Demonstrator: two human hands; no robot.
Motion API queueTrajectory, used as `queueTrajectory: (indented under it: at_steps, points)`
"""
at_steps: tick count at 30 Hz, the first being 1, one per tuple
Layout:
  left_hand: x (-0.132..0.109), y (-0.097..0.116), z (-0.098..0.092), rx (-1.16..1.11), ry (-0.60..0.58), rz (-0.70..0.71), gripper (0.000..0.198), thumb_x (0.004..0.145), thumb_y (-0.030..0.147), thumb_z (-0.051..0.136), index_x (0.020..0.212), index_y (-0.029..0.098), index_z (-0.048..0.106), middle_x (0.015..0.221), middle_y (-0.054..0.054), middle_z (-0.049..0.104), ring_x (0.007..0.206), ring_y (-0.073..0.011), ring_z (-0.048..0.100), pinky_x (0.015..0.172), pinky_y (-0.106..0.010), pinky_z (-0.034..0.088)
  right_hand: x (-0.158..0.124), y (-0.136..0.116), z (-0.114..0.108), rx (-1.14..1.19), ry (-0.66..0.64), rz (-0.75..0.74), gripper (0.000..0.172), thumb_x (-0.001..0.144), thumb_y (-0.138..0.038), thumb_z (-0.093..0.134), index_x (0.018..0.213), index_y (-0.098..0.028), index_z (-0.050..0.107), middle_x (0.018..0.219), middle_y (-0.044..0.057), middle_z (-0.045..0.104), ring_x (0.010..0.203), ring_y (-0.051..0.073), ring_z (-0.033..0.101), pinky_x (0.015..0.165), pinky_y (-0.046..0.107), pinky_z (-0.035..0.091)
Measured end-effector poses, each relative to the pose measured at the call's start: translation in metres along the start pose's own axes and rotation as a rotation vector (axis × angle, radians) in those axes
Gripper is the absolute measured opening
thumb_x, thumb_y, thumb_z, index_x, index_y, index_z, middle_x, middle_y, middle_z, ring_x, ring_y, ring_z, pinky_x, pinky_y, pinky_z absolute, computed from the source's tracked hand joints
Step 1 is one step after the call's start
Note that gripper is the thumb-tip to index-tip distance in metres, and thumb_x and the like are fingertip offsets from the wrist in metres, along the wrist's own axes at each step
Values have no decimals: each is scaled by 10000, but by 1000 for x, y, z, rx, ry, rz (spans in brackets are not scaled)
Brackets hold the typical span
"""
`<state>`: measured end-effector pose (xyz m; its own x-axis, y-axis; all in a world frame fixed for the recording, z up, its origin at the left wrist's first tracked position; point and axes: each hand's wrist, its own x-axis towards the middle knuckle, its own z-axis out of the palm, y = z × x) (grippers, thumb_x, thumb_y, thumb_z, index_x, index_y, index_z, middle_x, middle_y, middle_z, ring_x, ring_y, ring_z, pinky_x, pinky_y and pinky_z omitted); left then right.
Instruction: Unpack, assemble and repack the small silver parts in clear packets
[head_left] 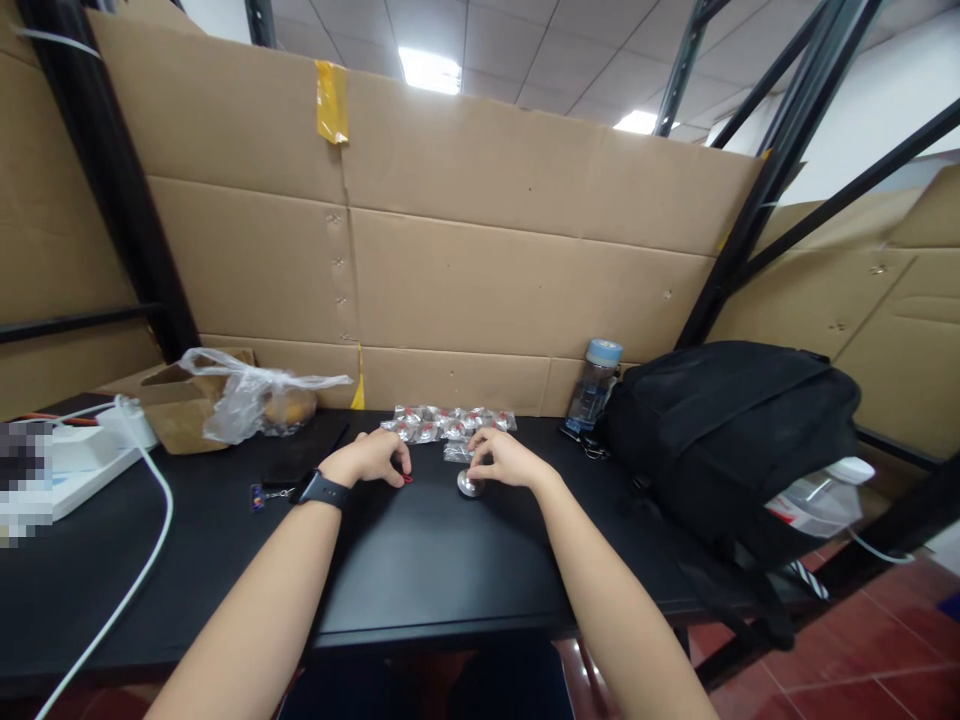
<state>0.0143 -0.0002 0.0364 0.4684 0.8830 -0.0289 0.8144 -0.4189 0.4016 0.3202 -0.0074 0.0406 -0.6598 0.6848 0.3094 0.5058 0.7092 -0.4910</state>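
Note:
My left hand [373, 458], with a dark smartwatch on its wrist, is curled over the black tabletop. Its thumb and fingertips close on a small red piece [408, 479], too small to name. Opposite it, my right hand [510, 460] pinches a shiny, round silver object [469, 486] at the table surface; its exact kind is unclear. Just behind the right fingers lies a clear plastic packet [456, 453], partly covered by them. Beyond both hands, rows of small clear bags [427, 431] hold silver items with red parts.
A cardboard box [184, 405] and a knotted plastic bag [274, 400] stand back left. A white cable [166, 510] runs from a power strip [82, 465]. Right are a water bottle [592, 385] and black backpack [735, 440]. Cardboard [465, 280] walls the back.

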Motion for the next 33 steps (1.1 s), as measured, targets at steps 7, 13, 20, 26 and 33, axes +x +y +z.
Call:
queueTrajectory:
  at_steps: [7, 13, 20, 26, 33]
  points:
    - [6, 6, 6, 45, -34, 21, 70, 671, 273, 739, 721, 292, 784, 851, -42, 756, 1039, -321, 592, 979, -453, 388, -14, 29, -20, -134, 180, 229, 92, 774, -225, 760, 860, -192, 758, 866, 43, 708, 781, 183, 637, 760, 298, 485]
    - [6, 14, 5, 42, 91, 95, 86, 831, 267, 629, 836, 261, 715, 925, -23, 749, 1004, -252, 635, 927, -345, 395, -28, 56, -25, -31, 87, 443, 433, 540, -178, 885, 955, -197, 764, 924, 35, 727, 762, 173, 640, 727, 288, 497]
    - [7, 33, 1, -59, 438, 218, 100, 891, 327, 616, 864, 243, 661, 951, -15, 736, 937, -209, 645, 875, -305, 422, -24, 62, -17, 63, 23, 528, 447, 550, -123, 864, 972, -168, 724, 757, -40, 640, 631, 104, 570, 627, 226, 449]
    - [8, 39, 0, -98, 567, 226, 58, 853, 312, 717, 879, 262, 702, 965, 3, 756, 1039, -226, 620, 930, -344, 407, -24, 57, -18, 66, -49, 623, 488, 561, -165, 903, 997, -143, 685, 779, -26, 643, 680, 118, 600, 674, 230, 460]
    - [11, 44, 3, -47, 611, 164, 72, 873, 354, 723, 913, 307, 762, 996, -6, 762, 1053, -253, 597, 927, -402, 358, -23, 47, -24, -47, -66, 581, 435, 586, -187, 887, 983, -146, 712, 875, 12, 666, 732, 134, 604, 697, 234, 463]
